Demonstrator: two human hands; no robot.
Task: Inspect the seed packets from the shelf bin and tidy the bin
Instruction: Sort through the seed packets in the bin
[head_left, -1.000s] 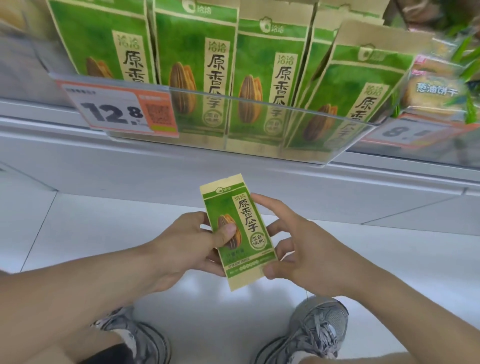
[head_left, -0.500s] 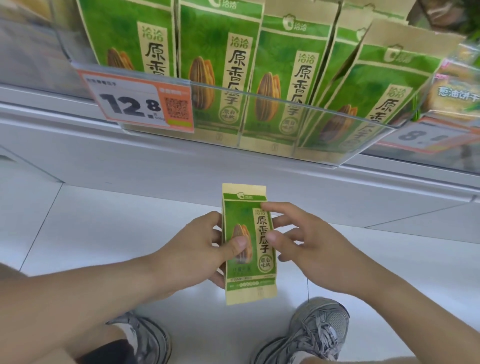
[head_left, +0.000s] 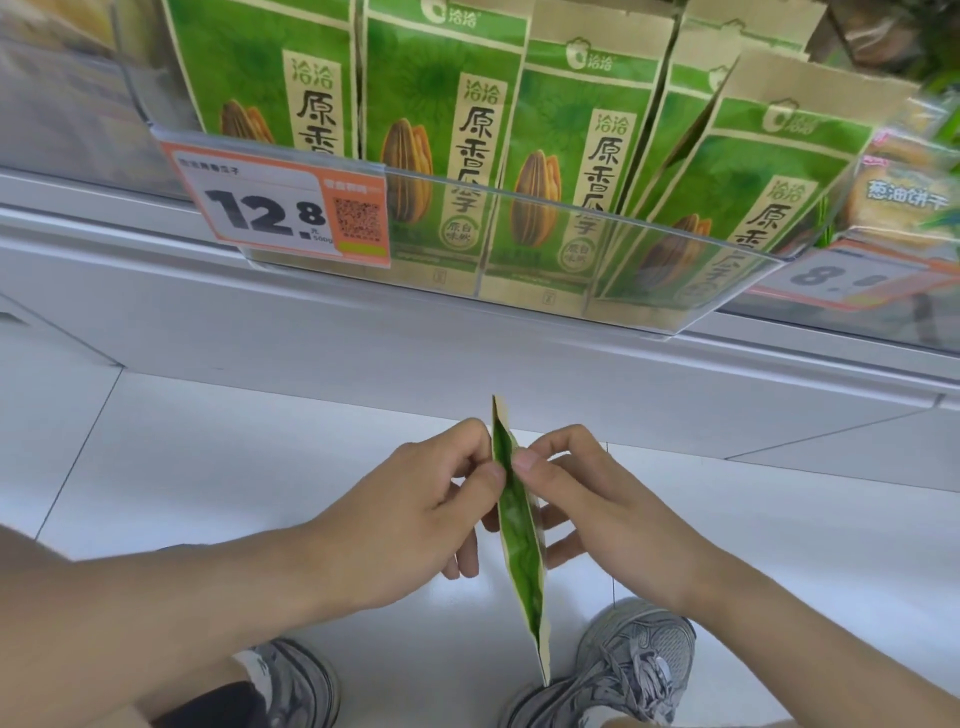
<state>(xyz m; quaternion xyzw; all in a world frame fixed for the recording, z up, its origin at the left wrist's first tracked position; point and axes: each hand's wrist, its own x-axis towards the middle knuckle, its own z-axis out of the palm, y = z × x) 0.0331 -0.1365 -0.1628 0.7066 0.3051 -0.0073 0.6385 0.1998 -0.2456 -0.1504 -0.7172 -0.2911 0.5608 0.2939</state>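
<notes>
A green and tan seed packet (head_left: 519, 540) hangs edge-on between my hands, low in the view over the floor. My left hand (head_left: 410, 519) pinches its upper edge with thumb and fingers from the left. My right hand (head_left: 597, 514) pinches the same edge from the right. Above, a clear shelf bin (head_left: 649, 223) holds several matching packets (head_left: 441, 130) standing upright; the rightmost one (head_left: 753, 197) leans to the right.
An orange and white price tag reading 12.8 (head_left: 280, 208) is clipped to the bin's front left. A second bin with biscuit packs (head_left: 904, 192) sits to the right. The white shelf edge (head_left: 363, 322) runs below the bin. My grey shoes (head_left: 623, 670) stand on the white tiled floor.
The packet has turned from face-on to edge-on. My right hand moved from its side to pinching the top edge beside my left thumb. The view shifted closer to the shelf.
</notes>
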